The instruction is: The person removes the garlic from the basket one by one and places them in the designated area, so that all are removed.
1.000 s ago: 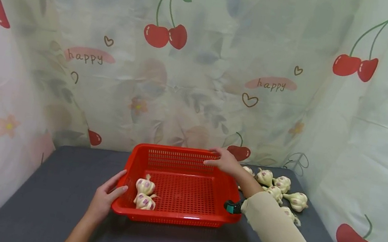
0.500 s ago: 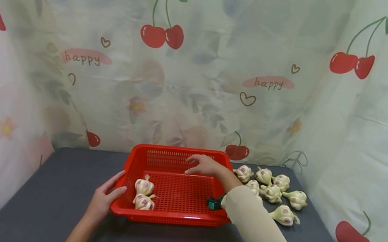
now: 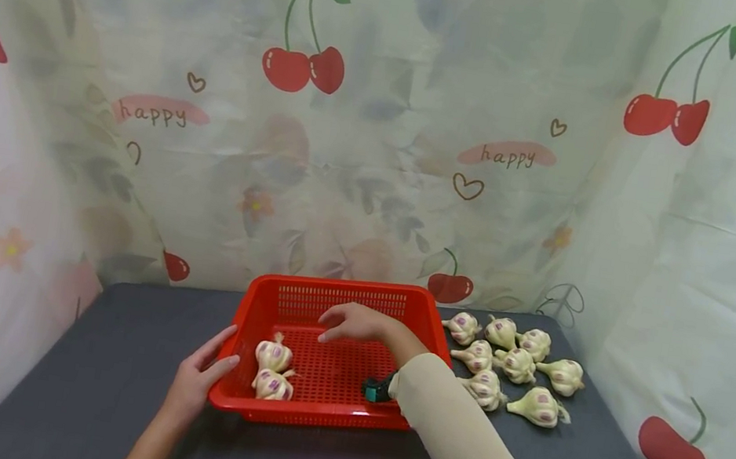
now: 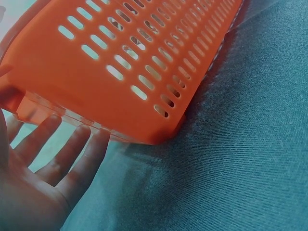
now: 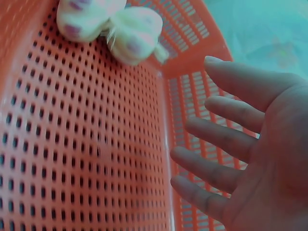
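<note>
A red plastic basket (image 3: 326, 416) with slotted walls stands on the dark table. Two garlic bulbs (image 3: 274, 355) lie together at its left end, and the right wrist view shows the same garlic bulbs (image 5: 134, 34) on the perforated floor. My left hand (image 3: 198, 371) holds the basket's left rim, thumb over the edge; in the left wrist view its fingers (image 4: 77, 149) lie against the outside. Over the middle of the basket hovers my right hand (image 3: 354, 324), palm bare and fingers spread apart (image 5: 216, 130), with nothing in it.
Several more garlic bulbs (image 3: 515, 365) lie in a loose group on the table (image 3: 104, 372), right of the basket. A cherry-print curtain (image 3: 357, 204) closes off the back and both sides. The right forearm, in a beige sleeve (image 3: 452, 432), crosses the basket's right wall.
My right hand has moved left and a little down from the basket's back right rim to above its middle, uncovering more garlic bulbs on the right. My left hand stays put.
</note>
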The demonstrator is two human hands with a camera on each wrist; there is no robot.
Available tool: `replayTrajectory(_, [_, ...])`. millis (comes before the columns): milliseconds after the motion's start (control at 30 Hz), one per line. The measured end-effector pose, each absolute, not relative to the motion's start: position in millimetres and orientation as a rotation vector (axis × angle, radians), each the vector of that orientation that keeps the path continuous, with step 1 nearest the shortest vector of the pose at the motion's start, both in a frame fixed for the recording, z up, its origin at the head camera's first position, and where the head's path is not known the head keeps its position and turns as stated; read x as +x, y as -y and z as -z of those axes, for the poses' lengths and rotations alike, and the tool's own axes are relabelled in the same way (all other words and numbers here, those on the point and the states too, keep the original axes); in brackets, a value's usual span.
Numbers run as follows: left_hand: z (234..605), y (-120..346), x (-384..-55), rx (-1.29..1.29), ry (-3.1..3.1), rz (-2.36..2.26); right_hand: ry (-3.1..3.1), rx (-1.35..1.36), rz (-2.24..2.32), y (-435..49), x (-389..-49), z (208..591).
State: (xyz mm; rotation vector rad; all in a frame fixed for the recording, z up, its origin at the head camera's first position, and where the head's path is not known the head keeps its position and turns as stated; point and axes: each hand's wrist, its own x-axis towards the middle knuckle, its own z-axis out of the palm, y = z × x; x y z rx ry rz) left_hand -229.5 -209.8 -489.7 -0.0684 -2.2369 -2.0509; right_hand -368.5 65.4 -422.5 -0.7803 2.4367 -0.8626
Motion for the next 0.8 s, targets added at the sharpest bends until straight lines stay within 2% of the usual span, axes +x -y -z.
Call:
replayTrajectory(467, [490, 210, -229, -0.074, 2.241, 2.035, -2.268, -0.924, 0.877, -16, -352, 417])
replayTrajectory(800, [492, 211, -230, -0.109, 2.224, 2.025, -2.077, -0.891, 0.772, 7, -342, 419])
